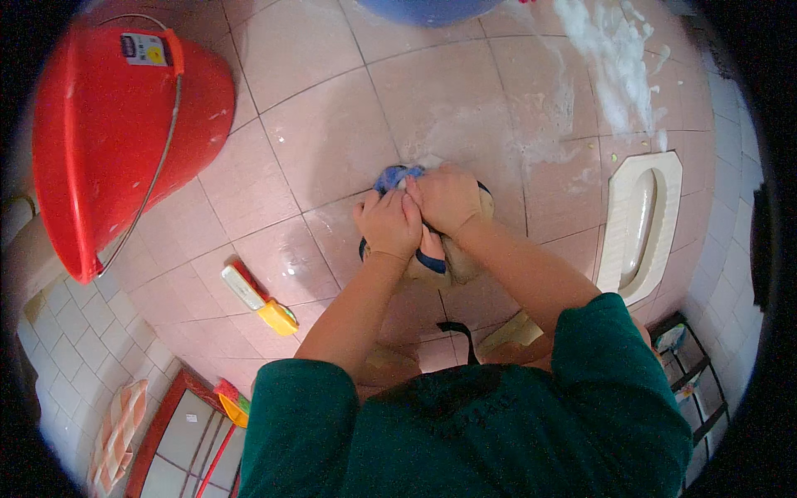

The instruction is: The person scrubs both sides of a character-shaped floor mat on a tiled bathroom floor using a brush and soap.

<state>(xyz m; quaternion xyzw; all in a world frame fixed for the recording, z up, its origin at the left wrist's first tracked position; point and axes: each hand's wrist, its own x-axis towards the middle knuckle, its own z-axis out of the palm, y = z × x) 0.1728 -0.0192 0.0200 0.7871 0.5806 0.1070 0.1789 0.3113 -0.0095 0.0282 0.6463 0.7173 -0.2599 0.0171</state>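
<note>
Both my hands work close together on a beige fabric piece with navy edging [432, 264], held low over the tiled floor. Its kind is unclear because my hands cover most of it. My left hand [390, 222] is closed on its left side, fingers curled. Pressed up beside it, my right hand [448, 199] grips the upper right part. Bunched blue material [398, 177] with a little white on it shows just beyond my fingers; whether it belongs to the same piece, I cannot tell.
A large red bucket [141, 116] stands at the left. Nearer lies a yellow-and-white-handled brush [259, 300]. A blue basin [432, 8] sits at the far edge. White foam [610, 66] spreads by the squat toilet [641, 226] at right. A black rack [693, 365] is lower right.
</note>
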